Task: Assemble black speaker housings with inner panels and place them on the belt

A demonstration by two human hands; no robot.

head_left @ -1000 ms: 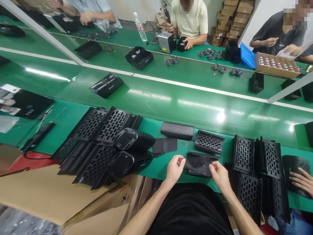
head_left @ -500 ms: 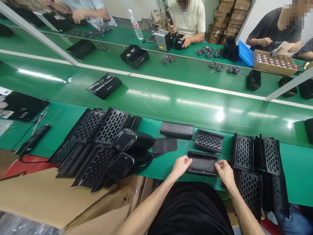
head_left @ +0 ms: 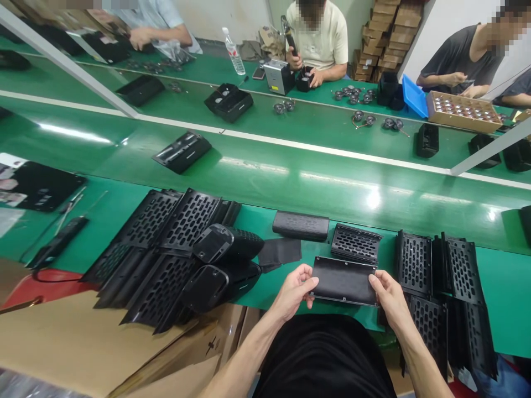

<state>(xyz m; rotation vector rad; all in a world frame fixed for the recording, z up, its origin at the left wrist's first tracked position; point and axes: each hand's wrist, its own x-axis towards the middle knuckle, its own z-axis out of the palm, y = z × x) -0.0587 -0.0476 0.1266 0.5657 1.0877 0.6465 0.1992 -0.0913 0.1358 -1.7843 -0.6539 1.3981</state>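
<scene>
Between my two hands is a black plastic speaker grille panel [head_left: 343, 281], its hollow inner side up and lined with dark cloth. My left hand [head_left: 296, 287] grips its left end, thumb on top. At the right end my right hand [head_left: 384, 287] holds it the same way. Just beyond lies a perforated grille panel [head_left: 357, 243], with another rounded black panel [head_left: 301, 225] to its left. A dark cloth piece [head_left: 282, 251] rests on the green bench left of the held panel.
Stacked grille panels stand at left [head_left: 166, 232] and right [head_left: 415, 262]. Two black speaker housings [head_left: 224, 243] lean by the left stack. A conveyor [head_left: 290, 171] runs behind, carrying a black housing [head_left: 182, 152]. Several co-workers sit across it. A cardboard box [head_left: 83, 342] is at lower left.
Both hands have lifted the panel off the bench and tilted it toward me. My fingers have moved from its inside ends to a grip around them.
</scene>
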